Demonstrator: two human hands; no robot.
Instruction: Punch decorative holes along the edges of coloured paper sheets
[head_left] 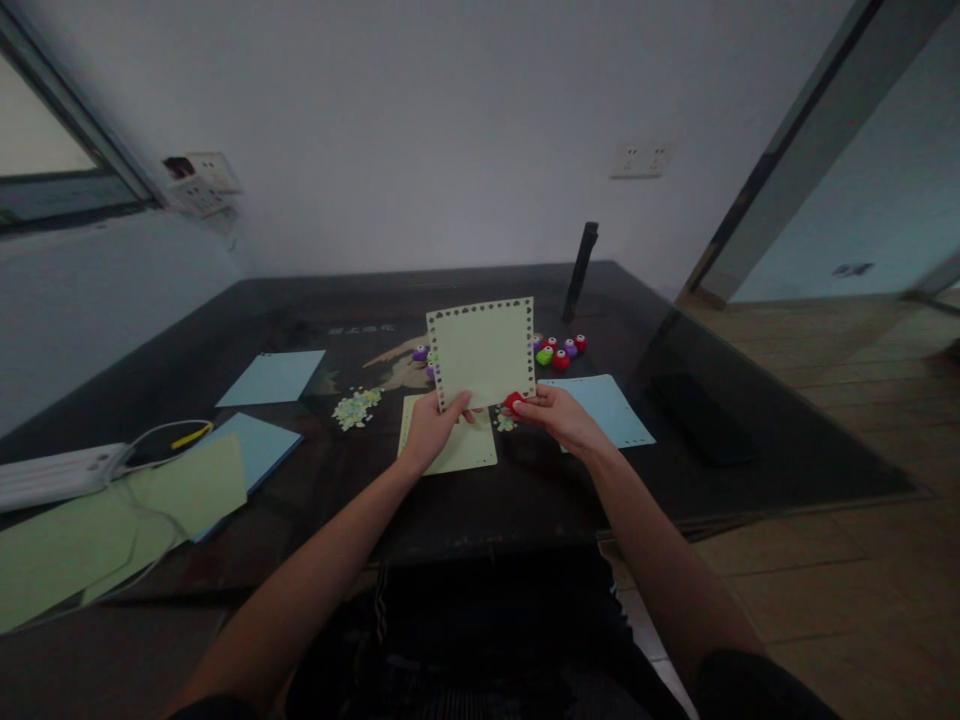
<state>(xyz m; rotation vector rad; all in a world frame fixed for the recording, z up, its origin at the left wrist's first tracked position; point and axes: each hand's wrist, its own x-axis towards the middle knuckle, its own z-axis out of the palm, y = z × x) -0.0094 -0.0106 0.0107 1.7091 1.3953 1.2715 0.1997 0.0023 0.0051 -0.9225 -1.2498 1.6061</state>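
Note:
Held upright above the table is a pale yellow-green sheet of paper [484, 350], with small shapes punched along its top and side edges. My left hand [431, 428] pinches its lower left corner, thumb on the near face. At the lower right corner, my right hand [559, 415] is closed around a red craft punch [515, 403] set against the paper's bottom edge. Beneath the hands lies another yellow-green sheet [469, 455]. Bits of punched paper [506, 420] show beside it, partly hidden.
Several coloured punches [561, 358] stand behind the held sheet. Punched scraps [358, 407] are piled at left. Blue sheets [274, 378] lie left, and a holed blue sheet [607, 408] right. A power strip [60, 478], yellow-green sheets [135, 510] and a black upright stand [580, 270] are also here.

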